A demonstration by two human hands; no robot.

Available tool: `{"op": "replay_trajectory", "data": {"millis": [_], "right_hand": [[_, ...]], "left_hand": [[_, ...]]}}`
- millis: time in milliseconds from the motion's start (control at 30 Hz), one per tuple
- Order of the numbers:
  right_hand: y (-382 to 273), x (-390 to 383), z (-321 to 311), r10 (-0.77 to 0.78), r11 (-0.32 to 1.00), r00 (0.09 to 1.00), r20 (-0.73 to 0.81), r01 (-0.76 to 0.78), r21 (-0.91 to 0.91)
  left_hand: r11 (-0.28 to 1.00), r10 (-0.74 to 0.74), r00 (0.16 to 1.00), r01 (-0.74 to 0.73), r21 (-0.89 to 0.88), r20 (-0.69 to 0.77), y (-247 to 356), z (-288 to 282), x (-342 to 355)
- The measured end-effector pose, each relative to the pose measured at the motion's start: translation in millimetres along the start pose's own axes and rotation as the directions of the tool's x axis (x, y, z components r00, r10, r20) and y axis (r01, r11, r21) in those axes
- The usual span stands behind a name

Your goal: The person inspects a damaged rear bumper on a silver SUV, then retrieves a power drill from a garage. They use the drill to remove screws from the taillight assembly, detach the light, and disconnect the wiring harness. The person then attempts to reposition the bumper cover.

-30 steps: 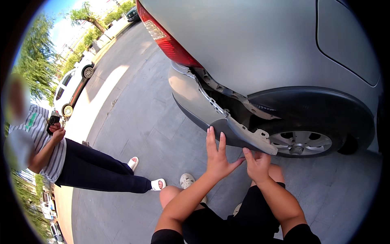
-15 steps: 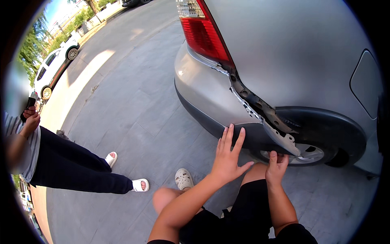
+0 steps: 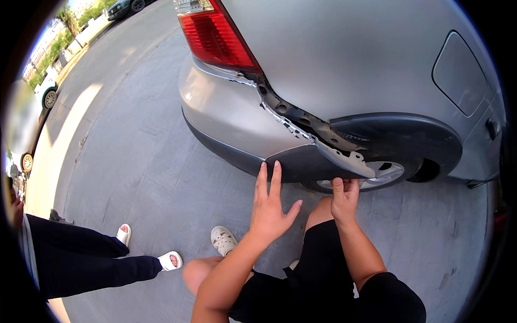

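Observation:
A silver car's rear bumper (image 3: 226, 113), dark along its lower part, hangs partly detached below the red tail light (image 3: 212, 40). A ragged gap exposes brackets beside the wheel arch (image 3: 398, 132). My left hand (image 3: 272, 210) is open, with fingertips resting on the bumper's dark lower section and thumb apart. My right hand (image 3: 344, 202) grips the lower edge of the bumper's loose front end, its thumb upward and some fingertips hidden behind the edge. The wheel (image 3: 385, 175) shows behind that end.
Another person in dark trousers (image 3: 91, 255) and white slides stands at my left, cut off by the frame. My knees and light clogs are below the bumper on the grey paving (image 3: 140, 161). Parked cars (image 3: 124, 9) line the road at upper left.
The gap between bumper and body looks narrower than a second ago, as the loose end sits closer in. The view has shifted, leaving less of the other person visible.

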State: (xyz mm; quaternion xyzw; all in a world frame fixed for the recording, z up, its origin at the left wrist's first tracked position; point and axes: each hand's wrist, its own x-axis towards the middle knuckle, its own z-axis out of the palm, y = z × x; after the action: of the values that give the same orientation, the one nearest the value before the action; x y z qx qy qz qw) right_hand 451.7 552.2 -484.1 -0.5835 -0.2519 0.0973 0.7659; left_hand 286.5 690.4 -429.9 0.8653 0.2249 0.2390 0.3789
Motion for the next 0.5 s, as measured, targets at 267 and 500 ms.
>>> {"op": "replay_trajectory", "data": {"millis": [267, 500], "right_hand": [[-12.9, -12.7, 17.5, -0.045, 0.993, 0.999, 0.006, 0.044, 0.114], [-18.7, -11.7, 21.7, -0.021, 0.993, 1.0, -0.009, 0.022, 0.113]], "left_hand": [[0.999, -0.023, 0.999, 0.024, 0.022, -0.037, 6.2, 4.3, -1.1], [0.998, -0.001, 0.999, 0.003, 0.068, -0.032, 3.2, 3.9, -0.1]]}}
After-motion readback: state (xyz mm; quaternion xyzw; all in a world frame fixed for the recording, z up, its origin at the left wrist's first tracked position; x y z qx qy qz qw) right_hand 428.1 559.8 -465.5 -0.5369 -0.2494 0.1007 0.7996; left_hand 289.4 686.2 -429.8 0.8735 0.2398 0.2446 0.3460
